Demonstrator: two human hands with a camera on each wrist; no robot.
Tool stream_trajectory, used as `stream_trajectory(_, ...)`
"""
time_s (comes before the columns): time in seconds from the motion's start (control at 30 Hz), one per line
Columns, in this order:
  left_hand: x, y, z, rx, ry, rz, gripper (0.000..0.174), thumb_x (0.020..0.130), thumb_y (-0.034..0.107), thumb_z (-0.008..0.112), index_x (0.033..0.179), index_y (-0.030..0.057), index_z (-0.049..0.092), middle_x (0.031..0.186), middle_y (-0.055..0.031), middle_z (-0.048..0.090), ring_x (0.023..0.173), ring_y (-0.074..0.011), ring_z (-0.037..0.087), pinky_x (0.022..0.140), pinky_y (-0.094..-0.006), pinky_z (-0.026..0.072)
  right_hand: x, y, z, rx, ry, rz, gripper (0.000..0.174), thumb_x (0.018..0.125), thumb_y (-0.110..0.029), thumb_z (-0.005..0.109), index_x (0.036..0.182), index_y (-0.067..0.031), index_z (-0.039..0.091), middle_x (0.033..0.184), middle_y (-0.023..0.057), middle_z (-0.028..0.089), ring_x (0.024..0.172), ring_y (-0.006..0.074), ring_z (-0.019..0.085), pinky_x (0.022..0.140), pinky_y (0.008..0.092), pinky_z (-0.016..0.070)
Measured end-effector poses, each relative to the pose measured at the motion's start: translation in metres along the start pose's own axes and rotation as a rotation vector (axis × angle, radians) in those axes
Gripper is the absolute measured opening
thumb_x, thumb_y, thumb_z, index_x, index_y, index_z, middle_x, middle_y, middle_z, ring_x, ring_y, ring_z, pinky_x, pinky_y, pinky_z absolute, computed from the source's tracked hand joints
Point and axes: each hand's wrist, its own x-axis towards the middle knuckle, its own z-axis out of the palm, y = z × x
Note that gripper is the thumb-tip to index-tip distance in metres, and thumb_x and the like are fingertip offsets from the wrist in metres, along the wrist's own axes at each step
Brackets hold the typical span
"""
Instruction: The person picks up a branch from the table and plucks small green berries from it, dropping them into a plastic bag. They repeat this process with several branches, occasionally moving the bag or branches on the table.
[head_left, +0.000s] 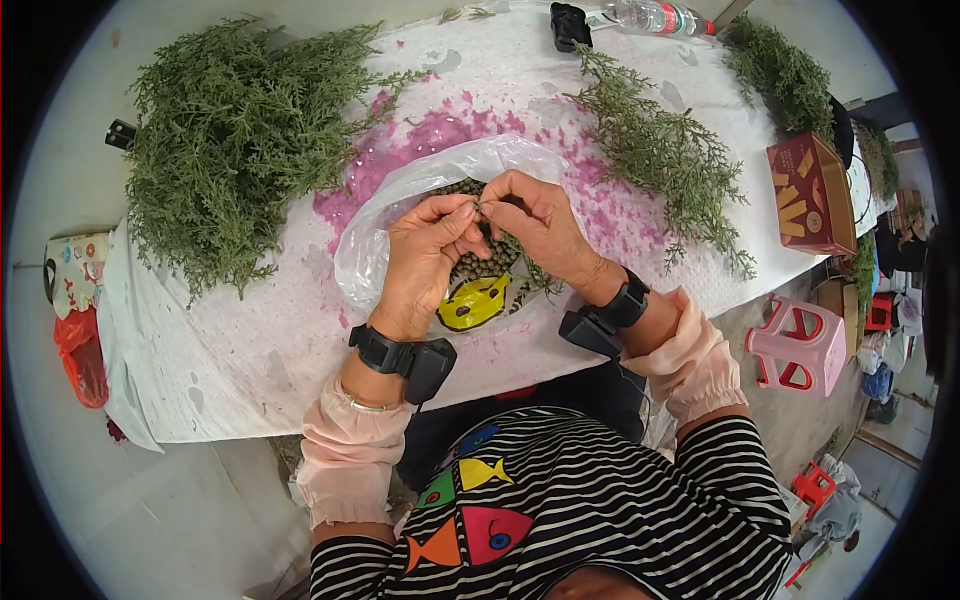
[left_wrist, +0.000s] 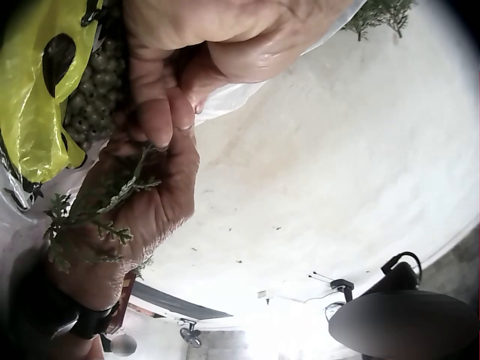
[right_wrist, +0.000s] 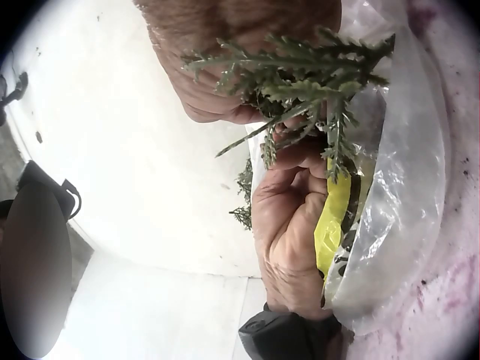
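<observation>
Above an open clear plastic bag, my two hands meet fingertip to fingertip. My right hand pinches a small green evergreen sprig, its scaly twigs fanning out past the fingers in the right wrist view. Thumb and fingers of my left hand pinch at the same sprig from the other side; the exact spot is hidden between the fingertips. Below them, the bag holds many small round grey-green berries. A yellow plastic piece with black markings lies at the bag's near side.
A big heap of evergreen branches covers the table's left side. Looser branches lie to the right. A bottle lies at the far edge, a red carton stands far right, and a pink stool is on the floor.
</observation>
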Motion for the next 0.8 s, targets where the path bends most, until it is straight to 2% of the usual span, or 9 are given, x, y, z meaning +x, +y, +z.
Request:
stream_trajectory(0.23,0.0000,-0.0012,0.0003,0.023,0.005,0.053,0.012,0.084,0.004,0.059,0.093,-0.0029,0.062,0.074,-0.0084,0.062,0.061,-0.0153,0.060,0.056,-0.0292,0.0547,0.0011,-0.0013,0.0016,-0.046,0.047,-0.032,0.007,0.086,-0.006,0.054,0.085,0.0011,0.055,0.071,-0.0001,0.056,0.063,0.0057,0.052,0.058,0.0202,0.0439)
stream_trajectory(0.33,-0.0007,0.0023,0.0013,-0.009,-0.006,0.043,0.013,0.085,0.005,0.058,0.095,-0.0036,0.061,0.076,-0.0085,0.062,0.063,-0.0154,0.060,0.058,-0.0292,0.0544,0.0057,0.0015,-0.0031,0.093,-0.008,-0.005,0.008,0.086,-0.006,0.054,0.086,0.0013,0.056,0.071,-0.0001,0.057,0.064,0.0058,0.053,0.059,0.0199,0.0441)
stream_trajectory(0.6,0.0006,0.0046,-0.0001,-0.022,-0.037,-0.005,0.015,0.086,0.006,0.058,0.096,-0.0039,0.061,0.077,-0.0086,0.062,0.064,-0.0146,0.060,0.060,-0.0285,0.0535,0.0048,0.0014,-0.0053,0.163,-0.043,0.019,0.009,0.088,-0.007,0.053,0.089,0.0017,0.057,0.076,-0.0001,0.055,0.067,0.0065,0.051,0.063,0.0211,0.0420)
stream_trajectory(0.8,0.0003,0.0015,-0.0014,-0.008,-0.030,-0.003,0.014,0.085,0.005,0.058,0.096,-0.0037,0.061,0.078,-0.0082,0.062,0.064,-0.0142,0.059,0.059,-0.0287,0.0537,0.0047,0.0010,-0.0052,0.122,-0.041,0.015,0.009,0.087,-0.007,0.053,0.087,0.0017,0.056,0.075,0.0001,0.055,0.066,0.0063,0.050,0.060,0.0207,0.0417)
